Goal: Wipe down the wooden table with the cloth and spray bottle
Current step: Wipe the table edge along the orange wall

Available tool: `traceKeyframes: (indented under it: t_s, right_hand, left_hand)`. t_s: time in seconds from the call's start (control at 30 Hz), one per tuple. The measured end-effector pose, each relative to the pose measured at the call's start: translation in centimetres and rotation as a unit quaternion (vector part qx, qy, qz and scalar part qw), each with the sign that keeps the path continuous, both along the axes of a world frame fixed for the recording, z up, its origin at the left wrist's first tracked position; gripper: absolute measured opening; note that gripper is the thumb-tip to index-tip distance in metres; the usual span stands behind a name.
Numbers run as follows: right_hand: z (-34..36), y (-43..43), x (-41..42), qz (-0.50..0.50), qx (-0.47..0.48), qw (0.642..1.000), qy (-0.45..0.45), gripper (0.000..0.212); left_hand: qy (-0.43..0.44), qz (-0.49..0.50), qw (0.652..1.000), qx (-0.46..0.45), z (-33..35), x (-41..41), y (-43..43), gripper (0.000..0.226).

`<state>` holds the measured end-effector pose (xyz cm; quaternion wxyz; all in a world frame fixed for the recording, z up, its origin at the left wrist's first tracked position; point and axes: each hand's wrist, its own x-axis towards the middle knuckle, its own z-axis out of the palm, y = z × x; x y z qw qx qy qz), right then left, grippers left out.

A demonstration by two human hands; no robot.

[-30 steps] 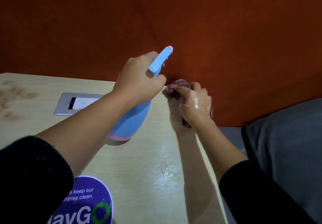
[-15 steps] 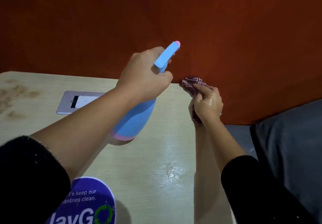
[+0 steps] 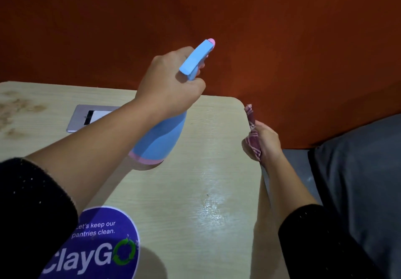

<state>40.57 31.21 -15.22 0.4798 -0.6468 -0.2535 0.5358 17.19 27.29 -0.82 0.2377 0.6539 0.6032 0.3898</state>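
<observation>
1. Wooden table [image 3: 206, 148], wet sheen by its right edge.
2. Blue spray bottle [image 3: 161, 139], tilted over the far right corner area, left hand [image 3: 169, 85] fingers wrapped round the neck.
3. Checked cloth [image 3: 252, 146], bunched in the right hand's [image 3: 268, 143] curled fingers, at the right edge.

At the table [image 3: 217, 126], the left hand [image 3: 169, 85] grips the neck of the spray bottle [image 3: 162, 139], held tilted over the middle of the tabletop. The nozzle points toward the far right corner and the wall [image 3: 282, 39] behind it. To the bottle's right, the right hand [image 3: 268, 144] holds the cloth [image 3: 252, 142] against the table's right edge, just short of that corner. A panel [image 3: 80, 119] sits in the tabletop near the far edge, left of the bottle. A sticker [image 3: 102, 246] lies at the near edge, left of a wet patch [image 3: 212, 209]. A cushion [image 3: 358, 181] lies beyond the right edge.
</observation>
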Motion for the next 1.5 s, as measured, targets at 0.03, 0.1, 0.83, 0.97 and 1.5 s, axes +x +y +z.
traceKeyframes:
  t_s: [0.03, 0.1, 0.83, 0.97, 1.5]
  right_hand:
    - [-0.3, -0.6, 0.4, 0.01, -0.004, 1.0, 0.021, 0.024]
    - [-0.8, -1.9, 1.0, 0.046, -0.014, 0.999, 0.021, 0.019]
    - [0.0, -1.8, 0.1, 0.006, 0.053, 0.992, -0.111, 0.028]
    - [-0.7, -2.7, 1.8, 0.1, -0.032, 0.985, -0.139, 0.025]
    - [3.5, 4.7, -1.9, 0.107, 0.028, 0.959, -0.259, 0.023]
  left_hand:
    - [0.009, -0.002, 1.0, -0.002, 0.0, 0.2, 0.1, 0.018]
    - [0.018, -0.003, 1.0, -0.009, 0.1, 0.6, 0.2, 0.017]
    - [-0.005, 0.017, 1.0, 0.009, -0.3, -0.1, 0.5, 0.022]
    - [-0.011, 0.013, 1.0, -0.005, -0.1, 0.3, 0.5, 0.019]
    - [0.012, -0.002, 1.0, -0.013, -0.1, 0.3, 1.1, 0.015]
